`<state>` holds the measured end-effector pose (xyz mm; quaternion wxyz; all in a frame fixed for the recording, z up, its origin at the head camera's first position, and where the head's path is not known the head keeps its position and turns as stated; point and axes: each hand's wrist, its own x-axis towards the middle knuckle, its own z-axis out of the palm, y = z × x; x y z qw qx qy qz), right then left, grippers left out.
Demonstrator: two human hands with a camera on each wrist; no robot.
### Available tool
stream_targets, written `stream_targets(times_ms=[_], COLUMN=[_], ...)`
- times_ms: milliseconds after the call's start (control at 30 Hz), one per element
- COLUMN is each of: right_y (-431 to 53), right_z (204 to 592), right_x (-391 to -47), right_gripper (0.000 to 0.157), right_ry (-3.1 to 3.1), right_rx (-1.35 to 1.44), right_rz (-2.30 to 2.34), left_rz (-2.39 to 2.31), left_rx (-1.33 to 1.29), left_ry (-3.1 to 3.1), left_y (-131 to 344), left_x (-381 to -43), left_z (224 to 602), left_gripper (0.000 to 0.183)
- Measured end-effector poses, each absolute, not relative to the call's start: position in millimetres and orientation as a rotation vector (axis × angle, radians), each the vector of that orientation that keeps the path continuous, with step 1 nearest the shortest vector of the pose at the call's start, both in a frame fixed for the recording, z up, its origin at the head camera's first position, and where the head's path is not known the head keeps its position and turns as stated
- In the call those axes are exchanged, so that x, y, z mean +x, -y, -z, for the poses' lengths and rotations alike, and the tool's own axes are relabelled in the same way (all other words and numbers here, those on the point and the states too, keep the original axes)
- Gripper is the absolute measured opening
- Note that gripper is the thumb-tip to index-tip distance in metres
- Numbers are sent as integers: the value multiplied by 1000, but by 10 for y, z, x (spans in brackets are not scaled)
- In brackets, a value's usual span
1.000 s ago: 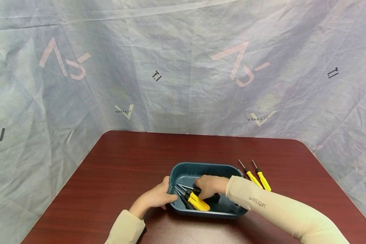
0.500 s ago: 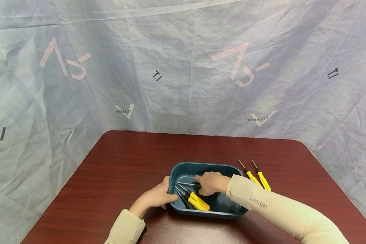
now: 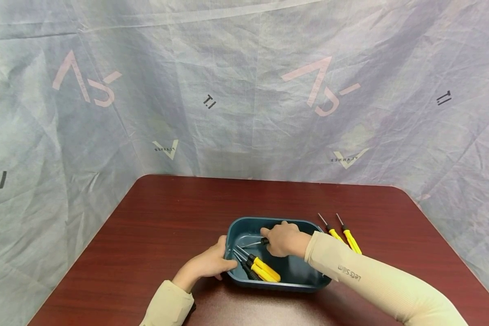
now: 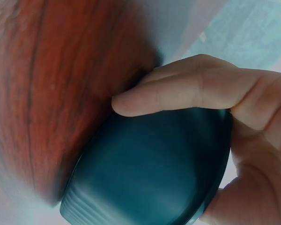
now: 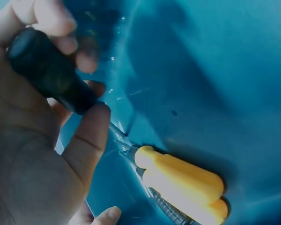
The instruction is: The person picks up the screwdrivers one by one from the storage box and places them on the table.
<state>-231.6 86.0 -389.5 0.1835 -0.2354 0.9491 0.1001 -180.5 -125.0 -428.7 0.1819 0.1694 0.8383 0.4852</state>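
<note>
A dark teal plastic bin (image 3: 285,287) stands on the table. My left hand (image 3: 208,263) grips its left end, thumb over the rim and fingers along the outer wall (image 4: 150,159). Inside the bin, my right hand (image 3: 286,240) holds a black-handled screwdriver (image 5: 54,75), its thin shaft pointing left. Below that hand lie two yellow-handled screwdrivers (image 5: 182,180) side by side, shafts toward the bin's left end. Another black-handled screwdriver (image 5: 171,208) lies against them, partly hidden.
Two more yellow-handled screwdrivers (image 3: 352,241) lie on the dark red wooden table (image 3: 167,213), right of the bin; the right sleeve (image 3: 350,267) covers part of one. A printed grey cloth (image 3: 244,90) hangs behind the table.
My right hand has drawn the black-handled screwdriver up and away from the yellow ones, toward the bin's far side. The left hand has stayed on the bin's end.
</note>
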Motion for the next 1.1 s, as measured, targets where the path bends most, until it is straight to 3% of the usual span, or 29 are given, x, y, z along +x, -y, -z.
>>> stream_targets(times_ms=[700,1100], right_y=[-959,-1059], right_z=[3728,3622], right_x=[-2293,-2258], right_gripper=[38,34], right_ry=[-2853,-2947], right_rx=[-830,-925], right_rz=[-334,-316], left_rz=[-1377,-1369], left_rx=[463,459], left_ry=[-2354,-2354], left_y=[1249,1246], left_x=[-1797,-1796], left_z=[4283,4282], left_gripper=[67,67])
